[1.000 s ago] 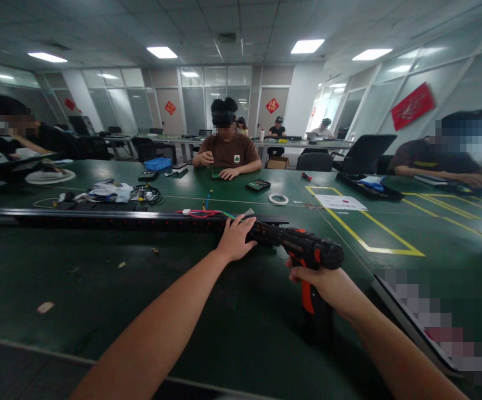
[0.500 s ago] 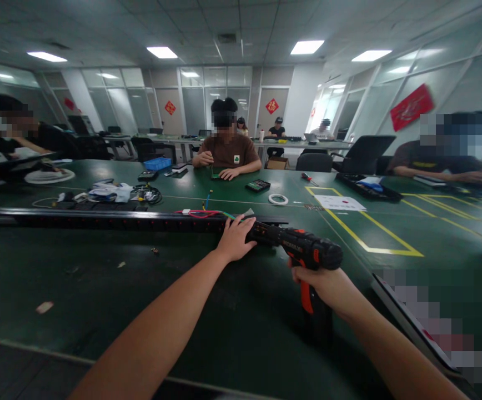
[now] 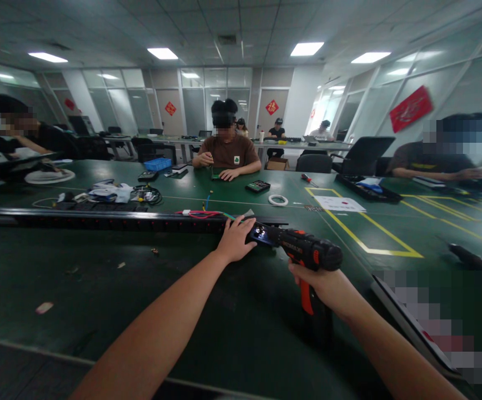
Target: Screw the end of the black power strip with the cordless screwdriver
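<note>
Power strip (image 3: 99, 220), long, black, lying across green worktop (image 3: 99, 289), wires (image 3: 201, 213) at its right end. Left hand (image 3: 236, 240) pressed flat on that end, fingers spread, gripping nothing. Cordless screwdriver (image 3: 303, 253), black and red, nose at strip end; right hand (image 3: 324, 283) closed round its grip.

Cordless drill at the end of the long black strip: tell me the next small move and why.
Probably keep the cordless drill level and press its nose straight in. Its work light is lit at the tip, the right hand grips the handle, and the left hand rests on the long black strip beside the tip, steadying it on the green table.
</note>
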{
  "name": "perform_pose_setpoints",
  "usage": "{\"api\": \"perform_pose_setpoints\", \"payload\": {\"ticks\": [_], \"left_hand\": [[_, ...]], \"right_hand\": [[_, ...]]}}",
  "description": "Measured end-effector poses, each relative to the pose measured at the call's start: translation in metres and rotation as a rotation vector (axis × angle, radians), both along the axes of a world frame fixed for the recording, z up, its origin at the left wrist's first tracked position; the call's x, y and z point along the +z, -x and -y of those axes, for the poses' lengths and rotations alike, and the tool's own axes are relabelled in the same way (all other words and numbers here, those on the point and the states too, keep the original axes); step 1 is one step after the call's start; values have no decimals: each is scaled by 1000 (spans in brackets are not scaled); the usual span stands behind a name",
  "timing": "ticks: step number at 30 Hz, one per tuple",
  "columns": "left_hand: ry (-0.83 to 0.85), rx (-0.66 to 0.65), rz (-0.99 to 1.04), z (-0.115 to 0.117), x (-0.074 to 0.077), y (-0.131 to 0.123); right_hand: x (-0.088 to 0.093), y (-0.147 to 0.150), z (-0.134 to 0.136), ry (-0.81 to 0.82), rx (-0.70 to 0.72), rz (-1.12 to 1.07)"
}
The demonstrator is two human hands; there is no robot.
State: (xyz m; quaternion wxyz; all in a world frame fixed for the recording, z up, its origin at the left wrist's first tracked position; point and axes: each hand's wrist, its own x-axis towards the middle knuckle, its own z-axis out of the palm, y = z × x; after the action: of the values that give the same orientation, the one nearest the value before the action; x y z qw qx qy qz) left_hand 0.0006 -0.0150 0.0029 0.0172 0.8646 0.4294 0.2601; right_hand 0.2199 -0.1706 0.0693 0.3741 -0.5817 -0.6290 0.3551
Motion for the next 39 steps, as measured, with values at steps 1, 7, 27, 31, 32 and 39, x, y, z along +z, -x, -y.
{"api": "perform_pose_setpoints", "payload": {"ticks": [1,7,27,31,32,39], "left_hand": [[0,0,-1,0,0,0],[-1,-7,3,0,0,1],[-4,-7,1,0,0,0],[1,-7,-2,0,0,1],[4,-6,-3,0,0,1],[6,-7,3,-2,-1,0]], "right_hand": [[0,0,0,-2,6,-6],[3,1,0,9,18,-16],[2,1,0,18,32,-44],[4,1,1,6,30,-37],[4,1,1,8,30,-39],[-1,-2,-2,19,53,-103]]}}
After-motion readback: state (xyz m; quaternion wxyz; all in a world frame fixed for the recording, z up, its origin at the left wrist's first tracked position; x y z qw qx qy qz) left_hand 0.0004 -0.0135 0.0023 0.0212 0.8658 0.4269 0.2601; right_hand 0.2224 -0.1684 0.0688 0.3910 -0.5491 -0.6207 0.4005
